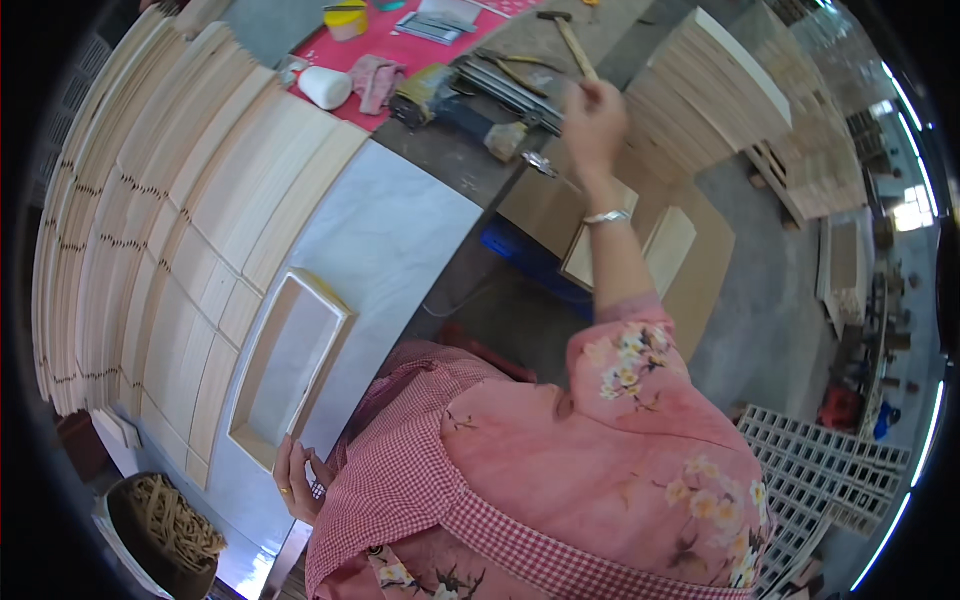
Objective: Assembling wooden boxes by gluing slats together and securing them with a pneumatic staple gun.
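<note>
Step, as judged: you have the frame parked at your left while your right hand is at the hammer, either taking it or setting it down. Right fingers curl at the handle's end; blur, cannot tell if they grip. Left hand: fingers touch the frame's near end, but a pinch cannot be confirmed.

Next move, my reading: if you use the hammer, it calls for a sure hold on the handle, a clear path past the nail gun, and left fingers kept away from any strike.

Frame: on the counter, just beside the stack. Long, narrow, rectangular; pale wood, slim walls, lying flat. Corners look met. Inside is whitish; cannot tell whether panel or bare counter.
</note>
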{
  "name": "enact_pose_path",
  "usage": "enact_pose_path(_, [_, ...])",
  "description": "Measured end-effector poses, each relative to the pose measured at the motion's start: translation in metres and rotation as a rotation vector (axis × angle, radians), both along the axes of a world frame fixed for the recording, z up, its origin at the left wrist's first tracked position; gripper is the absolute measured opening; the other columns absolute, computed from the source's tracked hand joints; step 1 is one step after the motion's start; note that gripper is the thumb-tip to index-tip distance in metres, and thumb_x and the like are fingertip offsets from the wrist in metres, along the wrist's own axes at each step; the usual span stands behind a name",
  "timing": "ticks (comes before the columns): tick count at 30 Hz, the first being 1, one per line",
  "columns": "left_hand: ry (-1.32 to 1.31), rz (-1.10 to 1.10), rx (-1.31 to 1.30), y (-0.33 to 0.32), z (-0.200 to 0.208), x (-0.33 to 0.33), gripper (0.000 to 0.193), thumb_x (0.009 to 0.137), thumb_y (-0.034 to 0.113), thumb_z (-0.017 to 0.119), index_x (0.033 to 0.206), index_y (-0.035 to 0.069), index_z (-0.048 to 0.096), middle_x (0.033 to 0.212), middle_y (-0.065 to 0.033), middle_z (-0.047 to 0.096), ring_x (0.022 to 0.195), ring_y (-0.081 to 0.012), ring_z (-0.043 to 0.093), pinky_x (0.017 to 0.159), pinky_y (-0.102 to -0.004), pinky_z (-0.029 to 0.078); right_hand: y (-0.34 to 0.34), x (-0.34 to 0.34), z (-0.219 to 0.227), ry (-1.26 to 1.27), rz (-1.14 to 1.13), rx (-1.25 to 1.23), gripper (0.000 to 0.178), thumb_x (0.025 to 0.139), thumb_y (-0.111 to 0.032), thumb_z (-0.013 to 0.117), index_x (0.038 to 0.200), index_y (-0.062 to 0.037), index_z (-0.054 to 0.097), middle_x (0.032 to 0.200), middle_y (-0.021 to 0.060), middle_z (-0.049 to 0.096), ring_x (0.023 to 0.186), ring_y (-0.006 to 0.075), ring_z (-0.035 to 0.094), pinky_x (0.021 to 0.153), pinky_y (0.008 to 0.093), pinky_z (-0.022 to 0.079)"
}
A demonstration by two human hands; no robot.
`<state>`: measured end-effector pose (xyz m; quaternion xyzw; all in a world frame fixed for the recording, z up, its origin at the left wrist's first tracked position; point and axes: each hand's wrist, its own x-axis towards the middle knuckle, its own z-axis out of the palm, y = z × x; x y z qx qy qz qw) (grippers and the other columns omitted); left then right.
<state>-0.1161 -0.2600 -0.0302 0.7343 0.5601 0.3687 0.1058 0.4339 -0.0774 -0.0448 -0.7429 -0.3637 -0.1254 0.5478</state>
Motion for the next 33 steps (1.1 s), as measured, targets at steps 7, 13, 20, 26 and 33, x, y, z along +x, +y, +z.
enact_pose_path(7, [0.051,-0.057,-0.019,-0.001,0.004,0.01,0.037,0.092,-0.01,0.061,0.127,0.003,0.065,0.132,-0.0166,0.061,0.105,-0.0221,0.064,0.088,-0.0298,0.058,-0.195,0.088,-0.189,0.425,-0.169,-1.174,0.063,0.083,-0.055,0.074,0.098,0.0061,0.07,0.096,0.022,0.072,0.097,0.0346,0.07,0.086,0.0412,0.055])
enact_pose_path(13, [0.06,-0.04,-0.025,-0.008,0.014,0.021,0.036,0.093,-0.009,0.061,0.127,0.002,0.065,0.133,-0.0172,0.06,0.105,-0.0228,0.064,0.087,-0.0303,0.058,-0.19,0.056,-0.255,0.396,-0.317,-1.309,0.106,0.075,-0.079,0.067,0.119,0.0173,0.059,0.112,0.0322,0.065,0.097,0.0434,0.066,0.091,0.0426,0.054])
enact_pose_path(20, [-0.027,-0.004,-0.071,-0.012,0.004,0.012,0.036,0.092,-0.007,0.061,0.127,0.002,0.064,0.135,-0.018,0.059,0.106,-0.0242,0.064,0.086,-0.0313,0.057,-0.189,0.048,-0.211,0.508,-0.385,-1.03,0.109,0.076,-0.066,0.075,0.132,0.0205,0.041,0.129,0.0337,0.052,0.117,0.0396,0.06,0.098,0.0431,0.051])
enact_pose_path(26, [-0.033,-0.076,0.113,-0.004,0.005,0.01,0.036,0.082,-0.007,0.069,0.117,0.001,0.069,0.125,-0.0171,0.065,0.097,-0.0271,0.066,0.088,-0.0351,0.055,-0.183,0.056,-0.134,-0.011,-0.387,-0.167,0.092,0.082,-0.046,0.081,0.144,0.008,0.04,0.128,0.0261,0.054,0.119,0.0367,0.055,0.106,0.0437,0.043])
enact_pose_path(33, [0.199,0.235,0.234,-0.012,0.023,-0.015,0.036,0.076,0.004,0.079,0.111,0.006,0.072,0.1,-0.0072,0.07,0.084,-0.0218,0.063,0.085,-0.0329,0.047,-0.107,-0.052,0.058,0.009,0.474,-0.07,0.074,0.083,-0.016,0.079,0.147,0.0006,0.047,0.131,0.0198,0.061,0.115,0.0299,0.061,0.101,0.039,0.048])
